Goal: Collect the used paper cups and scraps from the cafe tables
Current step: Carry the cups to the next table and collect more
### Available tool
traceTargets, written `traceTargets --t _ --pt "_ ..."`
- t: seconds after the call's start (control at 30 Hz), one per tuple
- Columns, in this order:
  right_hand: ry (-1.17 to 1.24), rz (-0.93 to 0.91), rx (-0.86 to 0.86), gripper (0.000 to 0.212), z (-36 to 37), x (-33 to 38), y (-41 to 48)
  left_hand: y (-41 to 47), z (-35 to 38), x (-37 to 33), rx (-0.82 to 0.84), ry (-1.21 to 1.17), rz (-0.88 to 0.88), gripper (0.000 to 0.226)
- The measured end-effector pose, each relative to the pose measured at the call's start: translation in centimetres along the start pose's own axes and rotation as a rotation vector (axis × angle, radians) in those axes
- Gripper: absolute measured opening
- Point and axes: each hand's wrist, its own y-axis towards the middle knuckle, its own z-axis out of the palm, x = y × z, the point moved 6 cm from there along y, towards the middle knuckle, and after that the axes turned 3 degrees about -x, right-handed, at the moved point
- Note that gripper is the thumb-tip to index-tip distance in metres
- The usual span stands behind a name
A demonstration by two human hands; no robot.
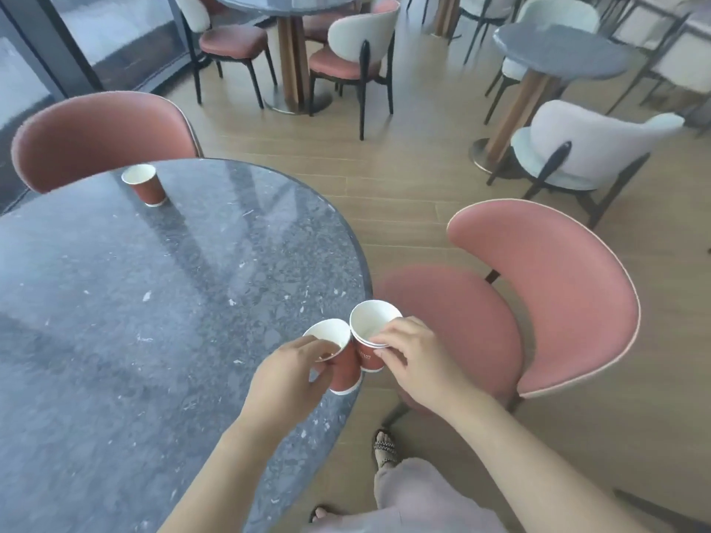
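Observation:
My left hand [286,373] grips a red paper cup with a white inside [338,357] at the right edge of the dark round marble table [134,302]. Right beside it, my right hand [411,355] holds a short stack of nested red cups [371,332], tilted, just past the table's edge. The two rims touch. A third red paper cup [146,184] stands upright at the far side of the table, near the pink chair back. No scraps show on the table.
A pink chair [538,302] stands close on the right of the table, another pink chair [100,136] behind it. Further off are two grey round tables [558,51] with white and pink chairs on a wooden floor. My sandalled feet [384,448] are below.

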Motion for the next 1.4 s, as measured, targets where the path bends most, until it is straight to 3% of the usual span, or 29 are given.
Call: traceTargets --t 0.47,0.77,0.97,1.4 --pt "-0.053 0.214 -0.202 0.012 -10.4 -9.7 -8.8 3.6 8.4 -14.1 0.126 0.069 0.235 0.023" --pt "-0.194 0.365 -0.356 0.014 -26.2 -25.2 -17.9 8.7 22.0 -33.0 0.173 0.013 0.381 0.021" --pt "-0.242 0.446 -0.418 0.014 -32.9 -31.7 -22.4 11.3 28.2 -43.3 0.230 0.032 0.494 0.019" --pt "-0.226 0.542 -0.451 0.012 -37.2 -41.0 -18.7 21.4 34.6 -48.7 0.337 0.084 0.604 0.017"
